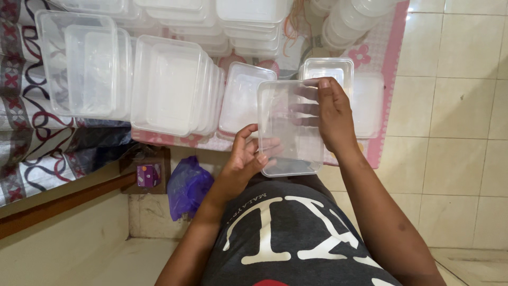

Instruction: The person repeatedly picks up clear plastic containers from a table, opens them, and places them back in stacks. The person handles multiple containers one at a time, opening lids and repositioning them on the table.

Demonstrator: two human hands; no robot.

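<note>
The left hand point(247, 154) grips the near left corner of a clear, rectangular plastic food container point(290, 127), thumb curled over its rim and fingers showing through the see-through wall. The right hand point(332, 114) clasps the same container along its right side, fingers spread across the inside and visible through the plastic, so both hands are closed on it and hold it up above the person's lap, just near of the mat's edge. Directly behind the container, on the far side, lie a clear rectangular lid point(241, 98) to the left and another shallow clear container point(332, 68) to the right, with a frosted rectangular tub point(369, 106) just beside the right hand. These rest on a pink floral mat point(389, 63). Further left stands a nested row of clear rectangular containers tipped on edge point(174, 90), and left of that a second such row point(84, 69). At the far edge are more piles of white plastic tubs point(233, 21) and a stack of round clear containers point(349, 18). Near left, below the mat, sit a crumpled purple plastic bag point(188, 185) and a small purple box point(148, 175), with a patterned red, black and white cloth point(32, 143) at the far left. Pale floor tiles point(455, 159) fill the right side.
</note>
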